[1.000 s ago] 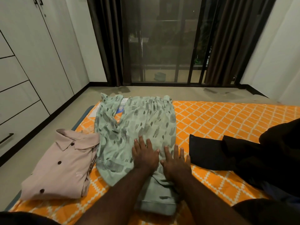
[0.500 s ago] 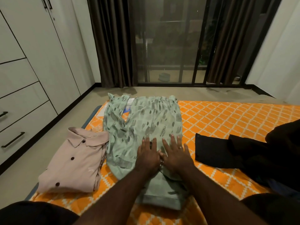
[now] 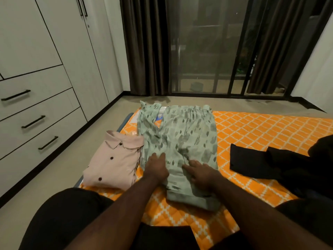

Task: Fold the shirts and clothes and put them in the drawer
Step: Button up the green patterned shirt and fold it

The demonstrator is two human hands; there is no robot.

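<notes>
Both hands are drifting apart since the earlier frame, and I'm seeing the left hand (image 3: 156, 168) and right hand (image 3: 201, 171) pressing flat, gripping nothing, on the soft, limp green garment (image 3: 180, 138) lying on the mat (image 3: 261, 127), best taken by its hem.

forearms (image 3: 126, 204): bare, no sleeves | legs (image 3: 59, 217): black trousers

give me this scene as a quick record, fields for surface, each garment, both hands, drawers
surface: orange patterned mattress cover
green patterned garment: spread flat in the middle, near end partly folded
pink shirt: folded, buttons up, left of the green one
black clothes: heaped at the right
left hand: flat on the green garment, fingers straight
right hand: flat on the green garment, beside the left
drawers: three at the left wall, all closed
</notes>
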